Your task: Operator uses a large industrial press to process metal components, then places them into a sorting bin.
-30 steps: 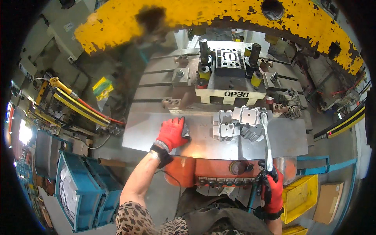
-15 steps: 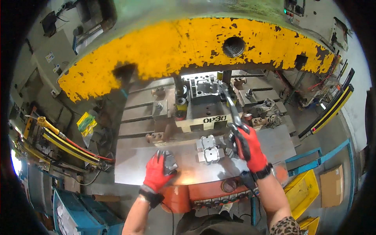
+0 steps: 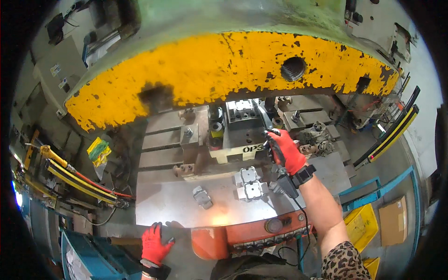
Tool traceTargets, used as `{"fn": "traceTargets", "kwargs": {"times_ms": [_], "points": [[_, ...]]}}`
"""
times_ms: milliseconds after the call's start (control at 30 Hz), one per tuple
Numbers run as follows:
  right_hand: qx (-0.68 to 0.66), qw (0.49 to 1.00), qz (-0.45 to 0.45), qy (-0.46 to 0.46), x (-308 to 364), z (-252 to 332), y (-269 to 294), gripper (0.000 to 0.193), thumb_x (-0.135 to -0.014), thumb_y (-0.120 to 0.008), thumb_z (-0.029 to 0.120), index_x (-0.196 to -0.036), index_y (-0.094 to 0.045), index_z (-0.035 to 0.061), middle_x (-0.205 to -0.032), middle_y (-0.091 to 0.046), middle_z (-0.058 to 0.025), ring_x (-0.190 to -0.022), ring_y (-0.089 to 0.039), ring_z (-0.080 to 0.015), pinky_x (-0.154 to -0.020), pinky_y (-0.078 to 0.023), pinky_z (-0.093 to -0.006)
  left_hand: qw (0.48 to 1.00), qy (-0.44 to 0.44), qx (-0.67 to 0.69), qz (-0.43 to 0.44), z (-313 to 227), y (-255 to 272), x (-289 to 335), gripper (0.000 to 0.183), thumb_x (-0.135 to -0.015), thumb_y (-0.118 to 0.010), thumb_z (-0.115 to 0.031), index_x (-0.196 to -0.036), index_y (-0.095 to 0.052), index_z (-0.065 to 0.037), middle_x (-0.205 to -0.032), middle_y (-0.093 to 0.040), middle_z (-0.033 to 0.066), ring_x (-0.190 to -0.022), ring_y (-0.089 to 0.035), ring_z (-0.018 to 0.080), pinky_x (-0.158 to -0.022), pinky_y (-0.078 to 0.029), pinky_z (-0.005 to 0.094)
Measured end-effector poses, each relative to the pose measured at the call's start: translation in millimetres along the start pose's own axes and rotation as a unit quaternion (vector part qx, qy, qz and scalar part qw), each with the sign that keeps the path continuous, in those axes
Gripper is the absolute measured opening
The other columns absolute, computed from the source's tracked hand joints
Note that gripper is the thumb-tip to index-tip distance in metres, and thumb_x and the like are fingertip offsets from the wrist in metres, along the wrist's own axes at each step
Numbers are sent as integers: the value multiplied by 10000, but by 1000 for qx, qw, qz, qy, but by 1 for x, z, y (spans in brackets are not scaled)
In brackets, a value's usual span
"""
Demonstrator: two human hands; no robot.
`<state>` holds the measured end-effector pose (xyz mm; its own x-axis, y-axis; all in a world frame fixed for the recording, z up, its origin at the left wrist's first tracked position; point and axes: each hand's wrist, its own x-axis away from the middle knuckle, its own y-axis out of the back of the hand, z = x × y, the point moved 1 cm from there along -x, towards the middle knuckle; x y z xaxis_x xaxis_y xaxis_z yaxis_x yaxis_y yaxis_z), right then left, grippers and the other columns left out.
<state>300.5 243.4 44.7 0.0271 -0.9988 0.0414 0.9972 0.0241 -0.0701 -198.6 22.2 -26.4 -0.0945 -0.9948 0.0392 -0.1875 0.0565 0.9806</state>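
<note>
My right hand [image 3: 285, 151], in a red glove with dark palm, is closed around long metal tongs [image 3: 265, 117]. The tongs reach into the lower die [image 3: 245, 135], beside a bright metal part [image 3: 242, 105] on its top. Whether their tips grip that part is too small to tell. My left hand [image 3: 156, 245], gloved alike, is empty with fingers apart, just off the front left edge of the metal table [image 3: 158, 200]. A grey metal part [image 3: 202, 197] lies alone on the table. To its right sit two box-like metal parts [image 3: 252, 190], close together.
A yellow press slide [image 3: 200, 70] with chipped paint spans above the die. Clamp blocks and bolts [image 3: 188, 133] flank the die. Rags [image 3: 319, 135] lie at its right. An orange control panel [image 3: 210, 242] fronts the table. Yellow bins [image 3: 359, 228] and a cardboard box [image 3: 393, 221] stand at right.
My left hand has let go of the grey metal part and drawn back past the table's front edge. My right hand has moved slightly left and farther in with the tongs.
</note>
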Motion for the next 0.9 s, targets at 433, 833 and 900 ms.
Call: {"fn": "traceTargets", "kwargs": {"times_ms": [433, 833, 900], "points": [[603, 768, -213, 35, 25, 13, -51, 352, -884, -655, 236, -1142, -571, 12, -973, -684, -235, -917, -654, -416, -786, -514, -494, 969, -149, 190, -53, -35, -40, -76, 712, -755, -791, -266, -1369, -509, -39, -1357, -552, 181, -1241, -518, 388, -1057, -403, 476], [236, 746, -623, -31, 399, -222, 170, 375, -933, -652, 182, -1247, -572, -8, -1115, -638, -118, -1016, -630, -205, -868, -528, -354, 911, 167, 370, -65, -20, -104, 41, 633, -884, -682, -121, -1474, -456, -79, -1412, -538, 179, -1303, -504, 331, -1116, -355, 411], [64, 802, -585, -102, 437, -280, 218, 330, -938, -642, 228, -1198, -595, 29, -1114, -637, -126, -1015, -637, -236, -864, -531, -355, 752, 348, 556, 65, -34, -121, 55, 593, -825, -695, -147, -1383, -519, -49, -1162, -655, 159, -1084, -606, 365, -997, -454, 473]]}}
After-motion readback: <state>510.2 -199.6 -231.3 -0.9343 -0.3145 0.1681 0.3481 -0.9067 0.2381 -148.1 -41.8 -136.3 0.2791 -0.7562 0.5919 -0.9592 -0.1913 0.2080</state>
